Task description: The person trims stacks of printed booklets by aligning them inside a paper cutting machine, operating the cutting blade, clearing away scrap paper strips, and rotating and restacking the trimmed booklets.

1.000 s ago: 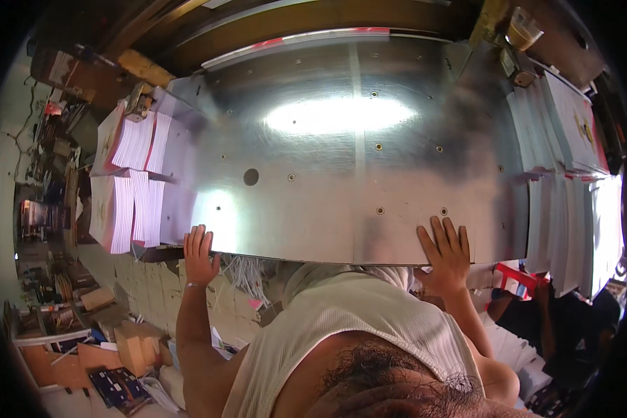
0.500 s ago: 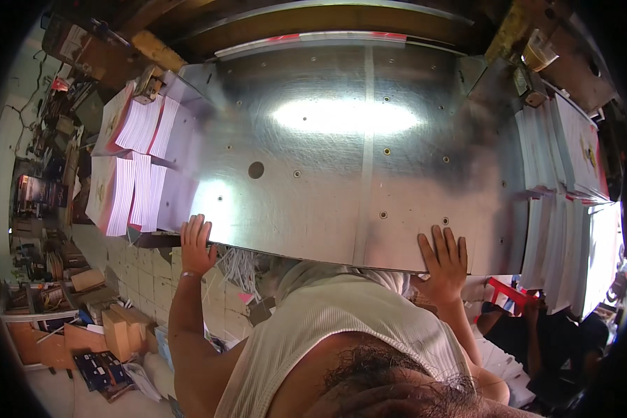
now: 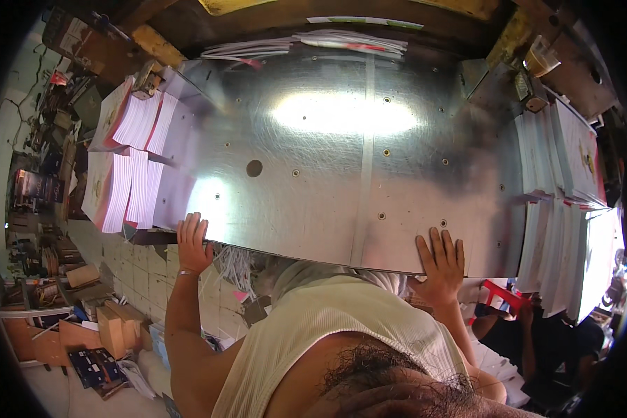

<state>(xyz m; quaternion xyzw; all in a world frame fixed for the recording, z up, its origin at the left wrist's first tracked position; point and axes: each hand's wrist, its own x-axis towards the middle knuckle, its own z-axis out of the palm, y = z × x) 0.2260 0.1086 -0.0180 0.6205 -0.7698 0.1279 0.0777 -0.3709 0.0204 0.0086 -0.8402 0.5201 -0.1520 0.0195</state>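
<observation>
Both hands rest flat and unclenched, grasping nothing: the left hand [image 3: 192,244] and right hand [image 3: 440,263] press the near edge of the metal table [image 3: 313,174]. Paper stacks [image 3: 129,164] sit just beyond the left hand, which looks closest to reach them.

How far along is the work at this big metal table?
Stacks of printed booklets already lie at the table's left end, more stacks at its right. In hand: left hand and right hand rest flat on the near edge of the shiny metal table. Its middle holds nothing; loose sheets wait at the back.
</observation>
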